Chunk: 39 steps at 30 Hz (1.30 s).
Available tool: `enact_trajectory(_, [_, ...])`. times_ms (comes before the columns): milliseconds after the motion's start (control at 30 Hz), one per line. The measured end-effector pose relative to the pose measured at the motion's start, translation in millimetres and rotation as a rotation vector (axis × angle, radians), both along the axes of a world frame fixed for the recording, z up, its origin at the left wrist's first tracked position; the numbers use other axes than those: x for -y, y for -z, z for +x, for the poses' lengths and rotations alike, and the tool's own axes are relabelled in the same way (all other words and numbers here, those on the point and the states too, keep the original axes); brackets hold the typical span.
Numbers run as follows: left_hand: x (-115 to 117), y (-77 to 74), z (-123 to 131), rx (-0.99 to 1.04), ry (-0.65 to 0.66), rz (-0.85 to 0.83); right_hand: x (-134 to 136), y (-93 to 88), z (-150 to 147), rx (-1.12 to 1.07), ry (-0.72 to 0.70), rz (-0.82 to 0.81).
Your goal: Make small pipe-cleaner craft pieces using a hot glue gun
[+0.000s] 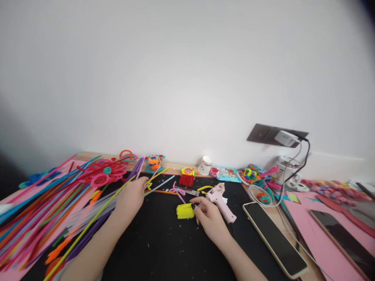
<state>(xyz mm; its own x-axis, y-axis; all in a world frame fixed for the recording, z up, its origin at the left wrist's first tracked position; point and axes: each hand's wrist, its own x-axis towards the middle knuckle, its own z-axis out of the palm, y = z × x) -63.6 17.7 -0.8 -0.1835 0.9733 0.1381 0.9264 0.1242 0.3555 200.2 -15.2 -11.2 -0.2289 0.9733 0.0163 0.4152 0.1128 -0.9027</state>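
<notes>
My right hand [209, 216] pinches the right end of a short, bright yellow bundle of fuzzy pipe cleaners [184, 211] just above the black mat [158, 249]. A pale pink glue gun [221, 201] lies right behind that hand. My left hand [133, 191] is at the mat's back left, fingers curled and mostly hidden from view. Pink, yellow and light blue pipe cleaners [160, 184] fan out from its fingertips; what it grips does not show. Beside it stand purple pipe cleaners [136, 168]. A lilac twisted piece [178, 190] lies between the hands.
Many coloured pipe cleaners [38, 230] cover the left side. Along the wall sit an orange-and-blue fuzzy figure [154, 162], a red-and-yellow one [186, 176] and a paper cup [204, 165]. Rightward are a phone [274, 240], a white cable [281, 195], a mug [285, 171] and pink sheets [310, 230].
</notes>
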Motion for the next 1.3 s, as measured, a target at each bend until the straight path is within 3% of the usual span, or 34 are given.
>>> enact_trajectory(233, [3.9,-10.3,7.7,0.409,0.005,0.245,-0.4,-0.4,3.9,-0.080,0.080,0.035])
enact_trajectory(333, [8.1,-15.4,22.7,1.109,0.051,0.344,0.2,-3.3,4.5,-0.169,0.089,0.044])
enact_trajectory(400, [11.6,-16.9,35.2,1.533,0.040,0.256,2.3,-6.7,3.0,-0.200,0.047,0.044])
enact_trajectory(500, [17.3,-13.7,52.6,1.827,0.033,0.067,9.2,-12.5,-1.8,-0.179,-0.115,-0.005])
enact_trajectory(633, [23.7,-4.7,66.8,1.933,0.059,-0.120,19.8,-16.9,-7.8,-0.064,-0.360,-0.130])
enact_trajectory(733, [25.8,-2.0,70.7,1.976,0.085,-0.157,23.1,-16.6,-9.6,-0.020,-0.436,-0.176])
enact_trajectory(967, [27.7,-2.1,73.9,2.007,0.144,-0.140,25.3,-18.5,-11.8,-0.072,-0.502,-0.247])
enact_trajectory(1167, [28.9,-0.6,74.4,1.979,0.196,-0.133,25.1,-21.6,-11.3,-0.149,-0.424,-0.277])
enact_trajectory(1300, [30.2,-0.1,75.5,1.977,0.220,-0.167,26.9,-20.2,-13.5,-0.121,-0.490,-0.320])
